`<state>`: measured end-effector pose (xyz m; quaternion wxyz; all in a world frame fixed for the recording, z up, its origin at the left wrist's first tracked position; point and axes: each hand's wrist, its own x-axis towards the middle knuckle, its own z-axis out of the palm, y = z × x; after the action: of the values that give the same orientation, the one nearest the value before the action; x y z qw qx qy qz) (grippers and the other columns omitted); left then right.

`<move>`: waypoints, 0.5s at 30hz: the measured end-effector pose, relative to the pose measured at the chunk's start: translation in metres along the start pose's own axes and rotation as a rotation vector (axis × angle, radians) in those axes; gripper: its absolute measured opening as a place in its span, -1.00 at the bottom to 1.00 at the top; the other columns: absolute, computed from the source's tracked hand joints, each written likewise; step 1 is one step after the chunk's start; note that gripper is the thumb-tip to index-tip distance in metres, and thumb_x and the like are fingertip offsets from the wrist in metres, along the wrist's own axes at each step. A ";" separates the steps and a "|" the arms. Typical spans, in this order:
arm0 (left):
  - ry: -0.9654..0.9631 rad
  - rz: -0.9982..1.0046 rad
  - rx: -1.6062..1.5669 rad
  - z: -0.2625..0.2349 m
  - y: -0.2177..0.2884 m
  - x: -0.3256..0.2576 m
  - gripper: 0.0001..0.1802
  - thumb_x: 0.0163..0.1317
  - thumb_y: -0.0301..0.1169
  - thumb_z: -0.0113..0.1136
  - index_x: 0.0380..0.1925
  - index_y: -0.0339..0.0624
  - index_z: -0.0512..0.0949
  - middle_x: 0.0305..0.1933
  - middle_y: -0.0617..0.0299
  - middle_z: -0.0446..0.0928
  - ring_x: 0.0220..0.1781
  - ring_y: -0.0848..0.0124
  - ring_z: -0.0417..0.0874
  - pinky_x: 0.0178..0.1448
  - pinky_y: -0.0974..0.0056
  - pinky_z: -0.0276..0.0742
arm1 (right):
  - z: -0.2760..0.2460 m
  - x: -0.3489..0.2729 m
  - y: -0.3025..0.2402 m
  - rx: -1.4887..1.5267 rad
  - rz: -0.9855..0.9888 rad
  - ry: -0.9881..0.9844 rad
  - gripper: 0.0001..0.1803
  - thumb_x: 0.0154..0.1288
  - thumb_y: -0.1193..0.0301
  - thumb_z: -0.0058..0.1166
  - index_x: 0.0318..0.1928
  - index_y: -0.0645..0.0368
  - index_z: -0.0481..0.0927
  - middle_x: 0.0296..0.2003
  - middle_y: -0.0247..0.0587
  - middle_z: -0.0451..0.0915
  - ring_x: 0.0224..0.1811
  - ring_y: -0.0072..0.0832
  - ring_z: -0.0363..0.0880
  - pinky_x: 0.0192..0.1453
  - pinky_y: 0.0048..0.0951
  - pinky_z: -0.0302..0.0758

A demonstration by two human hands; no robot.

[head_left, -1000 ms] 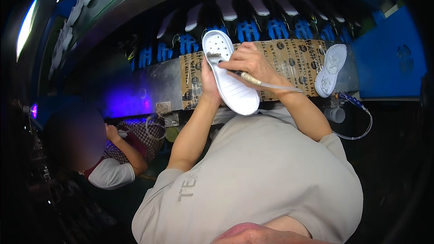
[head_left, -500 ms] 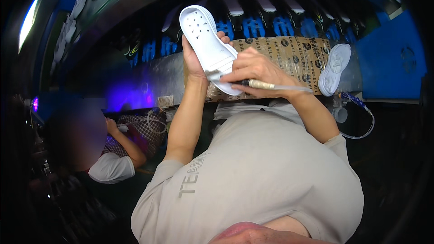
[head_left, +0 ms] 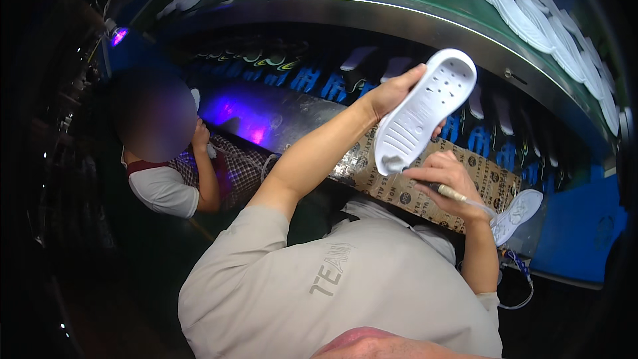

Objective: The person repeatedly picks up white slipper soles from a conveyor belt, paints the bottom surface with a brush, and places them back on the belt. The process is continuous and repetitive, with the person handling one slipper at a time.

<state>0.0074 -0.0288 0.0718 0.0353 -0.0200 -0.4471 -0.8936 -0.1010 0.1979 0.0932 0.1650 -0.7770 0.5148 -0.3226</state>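
Observation:
My left hand (head_left: 391, 93) grips a white shoe sole (head_left: 423, 112) by its side and holds it raised, tread side toward me, toe end pointing up and right. My right hand (head_left: 444, 179) sits just below the sole's heel end and is closed around a thin pen-like tool (head_left: 458, 196) whose shaft runs out to the right. The tool's working end near the heel is hidden by my fingers.
A patterned brown cardboard sheet (head_left: 465, 189) covers the bench below my hands, with another white sole (head_left: 517, 215) lying at its right end. Several white soles (head_left: 531, 16) ride a green conveyor above. A co-worker (head_left: 174, 179) in a white sleeve sits to the left beside purple light.
My left hand has lifted the sole higher and tilted its toe up to the right. The view has swung, bringing the co-worker and conveyor further into sight. My right hand stays under the heel.

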 end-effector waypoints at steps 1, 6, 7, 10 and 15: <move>0.064 -0.073 0.117 0.004 0.002 0.003 -0.17 0.61 0.24 -0.40 0.32 -0.31 0.48 -0.03 -0.21 0.67 -0.08 0.04 0.79 0.00 0.04 0.78 | 0.002 -0.003 0.001 0.046 -0.036 -0.062 -0.68 0.15 0.46 0.47 -0.05 0.00 0.81 -0.39 -0.34 0.59 -0.22 -0.39 0.57 -0.02 -0.31 0.40; 0.323 -0.342 0.922 0.022 0.012 0.015 -0.13 0.52 0.32 -0.13 0.29 -0.30 0.60 0.30 -0.24 0.58 0.32 0.05 0.64 0.35 0.09 0.53 | -0.002 -0.006 0.004 0.030 0.006 0.052 -0.68 0.14 0.44 0.48 -0.04 0.01 0.81 -0.42 -0.33 0.59 -0.29 -0.35 0.53 -0.05 -0.30 0.40; 0.303 -0.389 0.903 0.037 0.021 0.013 -0.12 0.51 0.33 -0.10 0.28 -0.32 0.61 0.36 -0.25 0.55 0.39 0.00 0.57 0.44 0.09 0.42 | -0.001 -0.005 0.002 -0.089 0.042 0.086 -0.68 0.15 0.44 0.48 -0.04 0.02 0.81 -0.42 -0.33 0.60 -0.30 -0.35 0.53 -0.06 -0.31 0.40; 0.281 -0.533 1.099 0.035 0.019 0.020 -0.12 0.49 0.33 -0.07 0.28 -0.30 0.61 0.38 -0.24 0.53 0.42 -0.01 0.54 0.48 0.09 0.35 | -0.009 -0.006 -0.004 0.034 0.013 -0.136 -0.68 0.15 0.47 0.46 -0.04 0.03 0.81 -0.43 -0.31 0.60 -0.34 -0.35 0.52 -0.09 -0.32 0.39; 0.196 -0.579 1.181 0.029 0.021 0.022 -0.12 0.45 0.35 -0.04 0.29 -0.27 0.61 0.42 -0.23 0.50 0.45 -0.02 0.51 0.52 0.10 0.31 | -0.009 -0.013 0.005 -0.063 0.051 0.105 -0.63 0.12 0.54 0.45 -0.01 0.00 0.81 -0.40 -0.33 0.59 -0.33 -0.35 0.57 -0.13 -0.30 0.50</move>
<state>-0.0125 -0.0192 0.1073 -0.1607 0.2050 -0.8436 -0.4695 -0.1136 0.2086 0.0927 0.1212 -0.7505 0.5522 -0.3422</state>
